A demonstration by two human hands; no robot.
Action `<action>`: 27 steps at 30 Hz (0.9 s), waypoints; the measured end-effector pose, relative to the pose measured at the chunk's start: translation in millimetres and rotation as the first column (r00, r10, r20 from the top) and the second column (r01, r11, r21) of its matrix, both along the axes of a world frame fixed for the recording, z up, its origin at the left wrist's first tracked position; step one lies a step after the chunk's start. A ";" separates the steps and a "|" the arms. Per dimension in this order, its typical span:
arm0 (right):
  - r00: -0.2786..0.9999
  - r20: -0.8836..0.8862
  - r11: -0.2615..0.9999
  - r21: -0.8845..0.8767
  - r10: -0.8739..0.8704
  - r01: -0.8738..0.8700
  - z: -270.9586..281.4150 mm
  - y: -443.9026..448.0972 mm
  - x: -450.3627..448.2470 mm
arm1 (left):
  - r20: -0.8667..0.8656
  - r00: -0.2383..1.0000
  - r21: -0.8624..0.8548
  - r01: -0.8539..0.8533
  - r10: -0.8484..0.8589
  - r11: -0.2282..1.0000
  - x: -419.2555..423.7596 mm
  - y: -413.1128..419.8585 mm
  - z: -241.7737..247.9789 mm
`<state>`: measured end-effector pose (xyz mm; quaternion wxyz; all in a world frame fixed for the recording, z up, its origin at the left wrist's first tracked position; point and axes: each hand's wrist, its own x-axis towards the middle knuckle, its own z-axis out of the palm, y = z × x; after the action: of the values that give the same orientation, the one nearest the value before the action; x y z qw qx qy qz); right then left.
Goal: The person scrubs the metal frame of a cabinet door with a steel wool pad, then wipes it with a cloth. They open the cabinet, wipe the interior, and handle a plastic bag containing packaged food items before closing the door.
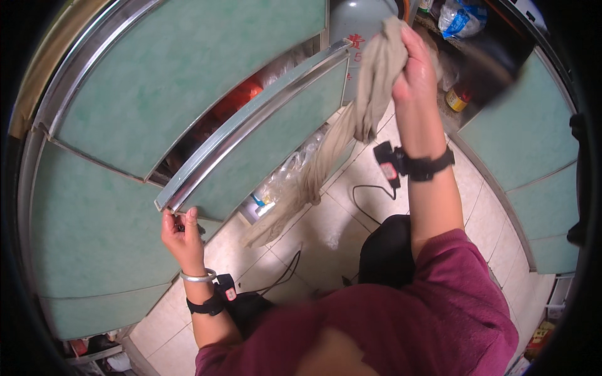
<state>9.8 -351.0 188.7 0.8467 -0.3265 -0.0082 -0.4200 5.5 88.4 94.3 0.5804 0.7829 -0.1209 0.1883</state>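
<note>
My right hand (416, 70) is raised at the upper right, closed around the top of a beige cloth (381, 80). The cloth hangs down in long twisted folds, its lower end blurred and spread out in front of a green panel (273, 136). That panel looks like a drawer front or cabinet door, with a shiny metal strip along its upper edge, and stands out from the cabinet. At its near left corner, my left hand (183, 237) grips the edge between thumb and fingers. Behind the panel, red and clear plastic bags show in a gap.
Green cabinets (155, 84) line the left side, others (522, 122) the right. A grey gas cylinder (360, 19) stands at the back. Clear plastic bags (301, 164) lie below the panel. Dark cables (360, 195) trail over the tiled floor (324, 235). A jar (457, 98) sits on a shelf.
</note>
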 end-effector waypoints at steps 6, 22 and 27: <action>0.937 0.090 0.179 -0.971 -0.338 0.158 1.4 161.5 -3.7 | 0.003 1.000 -0.007 -0.010 0.010 1.000 0.2 0.4 -0.3; 0.891 -0.414 0.924 -0.381 -0.187 0.017 -27.2 -83.1 70.0 | 0.004 0.999 0.053 -0.047 0.047 0.998 -0.4 3.8 0.1; 0.859 0.063 0.851 -0.193 0.508 -0.489 8.2 -41.8 1.1 | -0.035 0.999 -0.004 -0.036 0.036 0.999 -0.1 5.7 -3.9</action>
<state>11.0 -392.8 196.9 0.8938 -0.3602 -0.1758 -0.2011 5.4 94.1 90.4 0.5807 0.7869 -0.0961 0.1854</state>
